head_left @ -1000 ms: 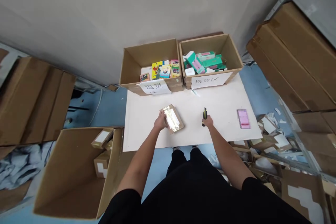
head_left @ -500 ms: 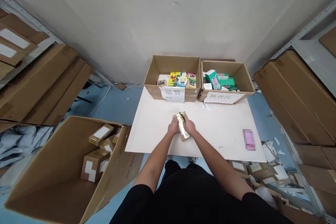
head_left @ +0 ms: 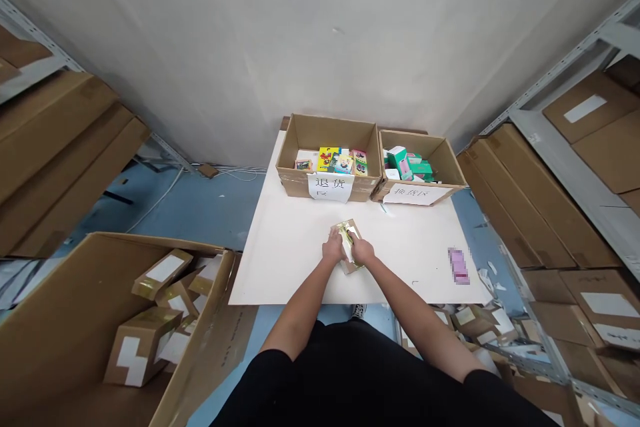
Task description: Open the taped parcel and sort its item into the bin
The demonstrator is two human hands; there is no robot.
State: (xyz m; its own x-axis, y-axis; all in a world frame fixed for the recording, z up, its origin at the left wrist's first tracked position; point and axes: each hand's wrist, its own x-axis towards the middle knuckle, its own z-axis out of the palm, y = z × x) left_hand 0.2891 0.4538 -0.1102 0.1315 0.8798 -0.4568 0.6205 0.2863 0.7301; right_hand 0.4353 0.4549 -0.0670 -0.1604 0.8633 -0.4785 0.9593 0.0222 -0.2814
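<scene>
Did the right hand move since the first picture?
Yes. The right hand moved left across the table, farther from the pink thing, and is now at the small box.

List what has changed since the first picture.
The right hand has moved left, bringing the cutter, now mostly covered by fingers, from beside the carton to over it. The hands are now close together. The left hand stays on the carton; the labelled boxes and pink item remain on the table.
</scene>
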